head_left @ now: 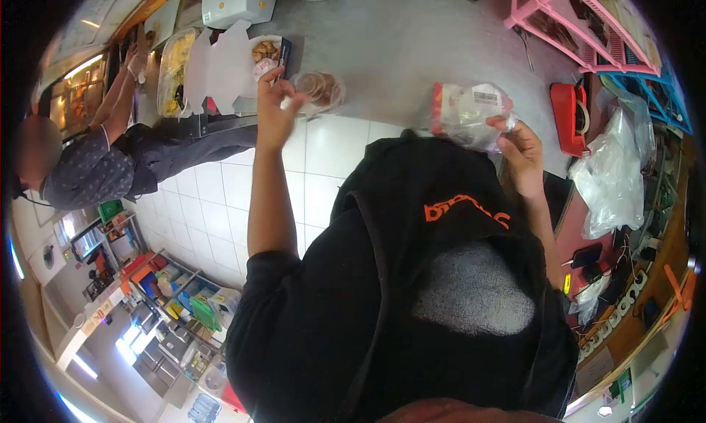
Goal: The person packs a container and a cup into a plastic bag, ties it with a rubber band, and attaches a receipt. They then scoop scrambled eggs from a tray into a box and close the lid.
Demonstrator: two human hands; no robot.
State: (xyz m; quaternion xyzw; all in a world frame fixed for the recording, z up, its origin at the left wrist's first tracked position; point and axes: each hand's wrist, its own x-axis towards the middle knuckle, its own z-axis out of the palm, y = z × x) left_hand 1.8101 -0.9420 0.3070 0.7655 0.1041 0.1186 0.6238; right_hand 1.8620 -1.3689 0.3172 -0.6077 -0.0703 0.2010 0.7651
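So the clear bag with the red edge [474,114] is over at the near edge of the desk [382,37], and its corner is pinched narrow between thumb and fingertips by the right hand [523,154]. Probably done that way so the soft plastic is kept controlled without its contents being squashed, and the pale label is left uncovered on top.

The left hand [276,114] is set at the side of a clear round container [320,90] with something brown in it, also near that edge. Fingers are partly curled, but it's blurry there, so whether the container is actually gripped or just touched can't be told.

Both items seem to be kept close to the body so neither arm has to be overstretched. A small box of brown pieces [285,54] is placed just beyond the left hand, and a red tape dispenser [566,118] is parked off to the right, probably for easy reach.
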